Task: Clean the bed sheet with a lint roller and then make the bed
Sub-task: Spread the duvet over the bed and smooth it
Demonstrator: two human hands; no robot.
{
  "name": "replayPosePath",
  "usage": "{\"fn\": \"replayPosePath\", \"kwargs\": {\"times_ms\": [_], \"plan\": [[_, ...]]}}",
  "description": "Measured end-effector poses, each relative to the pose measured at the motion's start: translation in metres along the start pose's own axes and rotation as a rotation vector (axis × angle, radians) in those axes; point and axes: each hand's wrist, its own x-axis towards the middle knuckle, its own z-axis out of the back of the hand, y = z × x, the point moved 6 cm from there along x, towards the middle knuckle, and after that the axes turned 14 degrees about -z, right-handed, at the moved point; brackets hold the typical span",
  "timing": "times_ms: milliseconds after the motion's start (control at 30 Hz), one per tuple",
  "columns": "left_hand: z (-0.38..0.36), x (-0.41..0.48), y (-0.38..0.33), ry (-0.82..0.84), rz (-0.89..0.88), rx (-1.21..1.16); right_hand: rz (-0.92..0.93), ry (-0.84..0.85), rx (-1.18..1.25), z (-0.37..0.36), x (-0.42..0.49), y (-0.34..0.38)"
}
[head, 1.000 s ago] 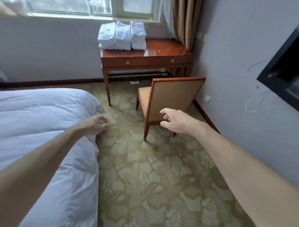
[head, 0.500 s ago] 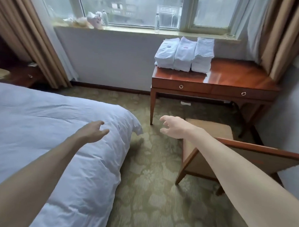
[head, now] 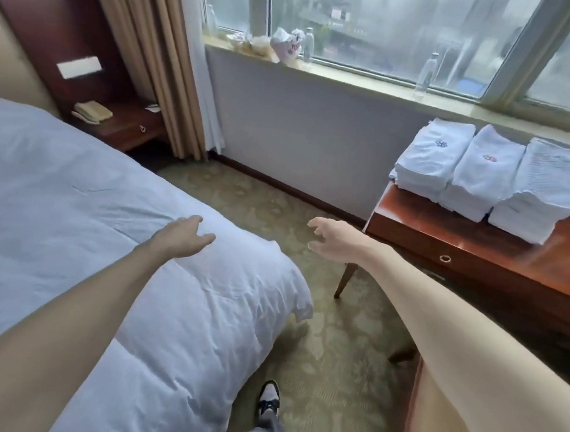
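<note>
My left hand [head: 181, 239], fingers loosely spread and empty, hangs at frame centre over the bed [head: 65, 199], which fills the left half; contact is unclear. My right hand [head: 333, 240], equally slack, hovers above the carpet [head: 329, 364], beside the desk [head: 471, 260].

The duvet [head: 81, 207] is seen as soft, matt, creased white cloth, the desk [head: 491, 257] as glossy polished red-brown wood with metal ring pulls, and the carpet [head: 329, 364] as matt patterned pile.

White duvet [head: 81, 207], olive floral-patterned carpet [head: 329, 364], reddish-brown desk [head: 471, 256], tan curtain [head: 159, 63], white folded linens [head: 487, 179].
</note>
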Motion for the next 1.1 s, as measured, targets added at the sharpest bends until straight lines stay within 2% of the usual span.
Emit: {"fn": "replayPosePath", "kwargs": {"times_ms": [300, 467, 700, 800, 967, 1100], "plan": [[0.091, 0.191, 0.042, -0.025, 0.153, 0.041, 0.129, 0.03, -0.055, 0.11, 0.235, 0.07], [0.116, 0.285, 0.072, -0.031, 0.237, 0.054, 0.239, 0.068, -0.065, 0.142, 0.377, 0.117], [0.123, 0.42, 0.128, -0.073, 0.503, -0.024, 0.476, 0.202, -0.207, 0.166, 0.592, 0.192], [0.136, 0.464, 0.138, -0.038, 0.634, -0.041, 0.552, 0.26, -0.258, 0.193, 0.67, 0.228], [0.184, 0.515, 0.144, -0.062, 0.781, -0.02, 0.641, 0.317, -0.279, 0.246, 0.762, 0.293], [0.216, 0.529, 0.157, -0.059, 0.876, -0.038, 0.701, 0.346, -0.264, 0.271, 0.8, 0.342]]}}
